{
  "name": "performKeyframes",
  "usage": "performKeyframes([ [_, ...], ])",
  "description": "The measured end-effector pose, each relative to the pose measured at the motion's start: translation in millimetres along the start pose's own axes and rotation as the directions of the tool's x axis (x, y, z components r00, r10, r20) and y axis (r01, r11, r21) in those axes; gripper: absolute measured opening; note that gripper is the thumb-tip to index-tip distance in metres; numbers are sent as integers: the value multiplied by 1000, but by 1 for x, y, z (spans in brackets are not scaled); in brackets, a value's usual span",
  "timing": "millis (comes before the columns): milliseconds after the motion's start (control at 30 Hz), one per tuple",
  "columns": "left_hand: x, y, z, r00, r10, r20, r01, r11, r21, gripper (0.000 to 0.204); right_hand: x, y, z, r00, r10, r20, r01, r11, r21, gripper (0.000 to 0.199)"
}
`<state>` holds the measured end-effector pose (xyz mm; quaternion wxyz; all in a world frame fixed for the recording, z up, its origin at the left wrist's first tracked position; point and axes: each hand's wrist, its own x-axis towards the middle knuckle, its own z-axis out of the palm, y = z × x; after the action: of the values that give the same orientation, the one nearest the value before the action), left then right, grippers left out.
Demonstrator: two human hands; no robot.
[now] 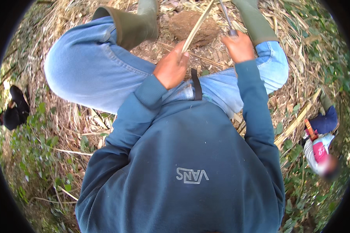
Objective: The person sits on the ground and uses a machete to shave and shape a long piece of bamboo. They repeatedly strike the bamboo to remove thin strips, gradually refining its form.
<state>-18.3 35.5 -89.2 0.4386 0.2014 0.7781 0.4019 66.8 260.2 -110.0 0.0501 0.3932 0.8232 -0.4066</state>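
Note:
My left hand [172,69] is closed around a pale, split strip that looks like bamboo or cane [198,26]. The strip slants up and to the right, past the top edge of the view. In my right hand [238,46] is a knife-like tool with a dark handle [232,33] and a thin grey blade [224,14]. Its far end is cut off by the top edge, where blade and strip come close together; whether they touch I cannot tell. Both hands are between my bent knees, in front of a brown, rough stone or lump of earth [179,25].
My green boots [140,23] stand on either side of the brown lump. Dry stalks and shavings [299,50] litter the ground. A person with an orange object [309,130] is at the right, and a person in black [17,110] at the far left. Green plants [31,155] grow around.

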Motion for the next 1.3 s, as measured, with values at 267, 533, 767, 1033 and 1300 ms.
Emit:
performKeyframes([
  [267, 6, -19, 4, 987, 161, -4, -160, 980, 119, 36, -109, -29, 13, 959, -181, 220, 216, 965, -150, 23],
  [533, 11, -28, 10, 966, 145, -212, -155, 987, -34, 29, -69, -39, 29, 960, -251, 122, 275, 927, -254, 21],
  [767, 7, -29, 6, 979, 116, -170, -129, 990, -64, 32, -93, -39, 21, 966, -197, 167, 224, 960, -165, 23],
  [1033, -7, -4, 3, 1000, -2, -22, 2, 1000, 28, 37, -8, -20, 26, 1000, -19, -17, 16, 978, -207, 27],
  [1300, 0, -13, 11, 998, 28, -63, -32, 998, -58, 36, -72, -13, 16, 986, -119, 113, 138, 975, -174, 25],
])
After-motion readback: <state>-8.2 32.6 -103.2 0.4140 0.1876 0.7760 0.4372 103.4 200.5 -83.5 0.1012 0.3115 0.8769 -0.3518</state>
